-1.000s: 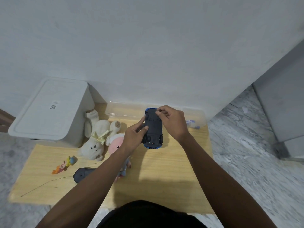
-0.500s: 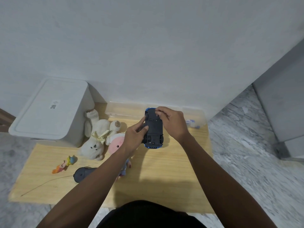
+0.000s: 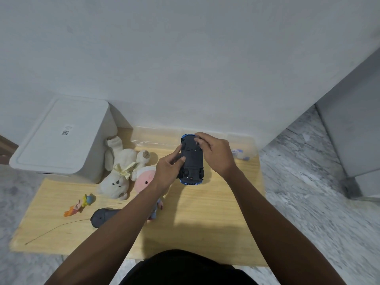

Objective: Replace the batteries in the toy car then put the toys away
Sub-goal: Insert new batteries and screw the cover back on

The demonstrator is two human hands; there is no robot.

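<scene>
Holding much as it did a second ago, the left hand [image 3: 167,171] grips the toy car [image 3: 192,160] by its left flank, thumb laid on the black underside; the car is upside down, wheels up, blue body showing only at its two ends. What has changed is small — the right hand [image 3: 216,154] has shifted a little along the far end of the chassis, its fingertips [image 3: 198,139] curled down and pinching there, though what exactly they hold on the underside is too small to tell. The car sits between the two hands, raised above the wooden table [image 3: 205,212], toward its far edge and right of centre.

Just behind the car along the far edge lies a clear plastic bin [image 3: 156,136], with something blue and white inside at its right end. Left of the left hand lie a white plush bear [image 3: 119,171] and a pink-faced doll [image 3: 145,178], touching each other. Nearer the front-left corner — a small orange and yellow figure [image 3: 79,205] and a dark remote control [image 3: 101,217] with a thin antenna wire. A grey lidded box [image 3: 61,136] stands at the far-left corner.
</scene>
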